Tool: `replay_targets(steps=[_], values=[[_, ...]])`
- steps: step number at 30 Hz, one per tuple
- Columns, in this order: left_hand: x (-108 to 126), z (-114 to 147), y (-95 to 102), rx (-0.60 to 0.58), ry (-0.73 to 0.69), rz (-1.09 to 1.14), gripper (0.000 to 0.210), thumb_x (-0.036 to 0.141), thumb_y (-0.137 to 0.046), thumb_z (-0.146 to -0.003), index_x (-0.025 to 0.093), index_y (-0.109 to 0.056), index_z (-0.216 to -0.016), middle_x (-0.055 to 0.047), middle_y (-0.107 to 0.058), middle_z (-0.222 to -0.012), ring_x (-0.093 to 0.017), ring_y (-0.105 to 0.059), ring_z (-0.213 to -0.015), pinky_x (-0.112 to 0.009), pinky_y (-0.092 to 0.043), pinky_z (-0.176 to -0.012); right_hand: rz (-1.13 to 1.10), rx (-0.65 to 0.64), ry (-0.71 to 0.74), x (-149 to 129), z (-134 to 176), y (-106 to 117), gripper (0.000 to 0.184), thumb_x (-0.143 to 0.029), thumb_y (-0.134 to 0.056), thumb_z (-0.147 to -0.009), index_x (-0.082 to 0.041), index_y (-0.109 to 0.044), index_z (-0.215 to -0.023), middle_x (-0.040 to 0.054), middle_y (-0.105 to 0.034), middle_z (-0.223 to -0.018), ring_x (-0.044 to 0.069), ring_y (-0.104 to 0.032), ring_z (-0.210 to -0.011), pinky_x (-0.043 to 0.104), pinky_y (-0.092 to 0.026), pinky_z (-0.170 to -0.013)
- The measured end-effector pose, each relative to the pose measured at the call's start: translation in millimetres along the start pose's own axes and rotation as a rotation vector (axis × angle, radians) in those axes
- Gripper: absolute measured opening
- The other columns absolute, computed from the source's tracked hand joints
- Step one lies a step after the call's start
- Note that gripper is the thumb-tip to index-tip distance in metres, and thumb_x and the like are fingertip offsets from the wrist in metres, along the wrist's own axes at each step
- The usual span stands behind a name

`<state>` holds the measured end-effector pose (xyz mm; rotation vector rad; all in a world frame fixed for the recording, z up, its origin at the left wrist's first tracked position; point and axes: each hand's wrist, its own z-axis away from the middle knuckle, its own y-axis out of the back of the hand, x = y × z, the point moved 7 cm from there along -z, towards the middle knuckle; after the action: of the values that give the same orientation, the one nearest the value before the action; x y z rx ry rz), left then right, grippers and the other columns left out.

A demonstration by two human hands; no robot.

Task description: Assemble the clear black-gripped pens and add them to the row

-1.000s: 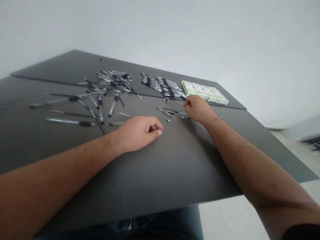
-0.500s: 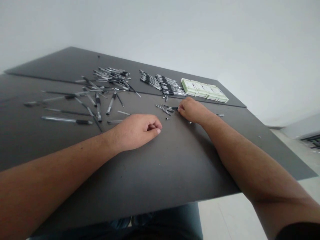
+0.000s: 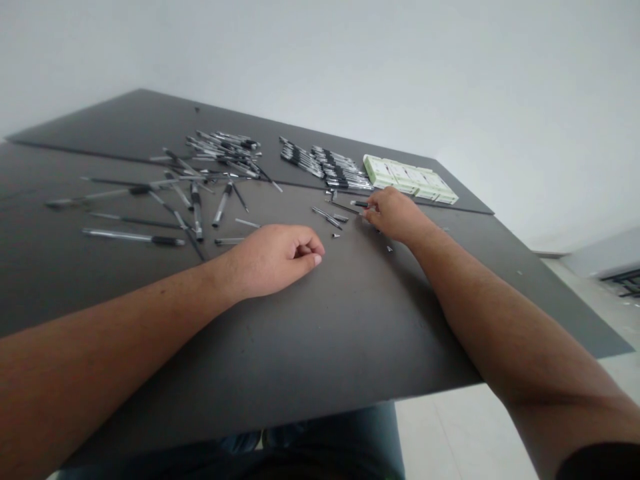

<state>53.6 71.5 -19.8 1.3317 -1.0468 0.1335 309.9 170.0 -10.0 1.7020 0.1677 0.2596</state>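
Observation:
My left hand [image 3: 277,260] rests low over the table, its fingers curled toward the thumb; nothing shows in it. Farther forward, my right hand [image 3: 393,213] is closed in a pinch on a thin dark pen refill [image 3: 344,207] pointing left. A short black-gripped pen part [image 3: 359,204] lies against its fingertips; whether it is held too cannot be told. Left of that hand lie a few clear pen pieces [image 3: 327,218]. Small silver cone tips [image 3: 335,235] are scattered nearby, one [image 3: 389,249] just below the right wrist.
Loose pens and barrels [image 3: 197,210] spread over the table's left side, with a heap of pens [image 3: 225,150] behind. Neat rows of black-gripped pens [image 3: 340,167] lie beside pale green boxes [image 3: 410,179] at the back. The grey table [image 3: 320,347] ends near my lap.
My right hand has shifted slightly right and back, drawing the refill apart from the small pile of pen pieces. A cone tip below the right wrist shows more clearly. My left hand stays put.

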Motion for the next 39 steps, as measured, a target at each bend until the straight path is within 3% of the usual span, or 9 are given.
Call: replay_targets(steps=[7, 16, 21, 25, 28, 34, 37, 39], values=[[0.3, -0.4, -1.7, -0.013, 0.003, -0.019, 0.023, 0.036, -0.066, -0.096, 0.023, -0.082, -0.106, -0.001, -0.085, -0.095, -0.021, -0.079, -0.088, -0.033, -0.053, -0.079, 0.121, -0.088, -0.038, -3.2, -5.2, -9.4, 0.031, -0.034, -0.062, -0.107, -0.017, -0.086, -0.118, 0.0199, -0.079, -0.129, 0.033, -0.074, -0.119, 0.041, -0.056, -0.105], [0.9, 0.4, 1.8, 0.014, -0.019, -0.002, 0.019, 0.035, -0.069, -0.095, 0.023, -0.083, -0.103, 0.000, -0.084, -0.091, -0.019, -0.078, -0.085, -0.032, -0.054, -0.077, 0.113, -0.057, -0.029, -8.7, 4.9, -2.6, 0.041, -0.029, -0.048, -0.112, -0.006, -0.073, -0.135, 0.0289, -0.072, -0.138, 0.038, -0.071, -0.128, 0.047, -0.054, -0.113], [-9.9, -0.8, 6.9, 0.150, 0.048, 0.265, 0.018, 0.034, -0.071, -0.097, 0.020, -0.080, -0.105, -0.003, -0.082, -0.084, -0.018, -0.075, -0.072, -0.029, -0.058, -0.066, -0.059, 0.071, 0.063, -27.4, 20.9, 28.0, 0.033, -0.030, -0.053, -0.109, -0.011, -0.075, -0.125, 0.0231, -0.074, -0.126, 0.036, -0.069, -0.119, 0.046, -0.055, -0.108], [-17.2, -1.8, 14.7, 0.324, 0.140, 0.547, 0.024, 0.027, -0.076, -0.095, 0.017, -0.076, -0.117, -0.005, -0.082, -0.091, -0.017, -0.075, -0.071, -0.025, -0.060, -0.058, -0.210, 0.094, 0.199, -63.5, 42.4, 48.9, 0.021, -0.029, -0.057, -0.106, -0.020, -0.074, -0.115, 0.0162, -0.074, -0.116, 0.032, -0.067, -0.110, 0.044, -0.055, -0.102], [-14.9, -0.2, 20.5, 0.411, 0.115, 0.660, 0.024, 0.026, -0.079, -0.095, 0.017, -0.075, -0.117, -0.005, -0.081, -0.091, -0.018, -0.078, -0.077, -0.025, -0.064, -0.060, -0.259, 0.070, 0.253, -85.5, 53.8, 55.7, 0.016, -0.023, -0.058, -0.104, -0.023, -0.072, -0.111, 0.0128, -0.073, -0.111, 0.030, -0.066, -0.107, 0.042, -0.055, -0.099], [-6.8, 7.0, 29.0, 0.491, 0.026, 0.644, 0.012, 0.029, -0.076, -0.101, 0.017, -0.077, -0.101, -0.004, -0.080, -0.083, -0.015, -0.075, -0.066, -0.027, -0.066, -0.064, -0.333, 0.048, 0.297, -100.7, 59.5, 55.1, 0.011, -0.021, -0.059, -0.104, -0.024, -0.068, -0.107, 0.0107, -0.071, -0.109, 0.028, -0.066, -0.101, 0.040, -0.054, -0.093], [-5.1, 9.0, 34.0, 0.521, 0.008, 0.602, 0.013, 0.029, -0.074, -0.103, 0.017, -0.078, -0.099, -0.003, -0.081, -0.082, -0.014, -0.075, -0.064, -0.026, -0.065, -0.063, -0.360, 0.089, 0.278, -94.1, 59.7, 59.0, 0.010, -0.025, -0.062, -0.103, -0.023, -0.067, -0.112, 0.0107, -0.072, -0.109, 0.028, -0.066, -0.101, 0.040, -0.054, -0.091], [-6.3, 8.8, 36.6, 0.529, 0.010, 0.585, 0.014, 0.029, -0.074, -0.103, 0.016, -0.078, -0.100, -0.004, -0.081, -0.081, -0.014, -0.075, -0.064, -0.025, -0.064, -0.062, -0.393, 0.136, 0.250, -84.0, 60.3, 66.3, 0.021, -0.032, -0.066, -0.103, -0.021, -0.065, -0.121, 0.0103, -0.071, -0.109, 0.027, -0.066, -0.099, 0.041, -0.055, -0.090]])
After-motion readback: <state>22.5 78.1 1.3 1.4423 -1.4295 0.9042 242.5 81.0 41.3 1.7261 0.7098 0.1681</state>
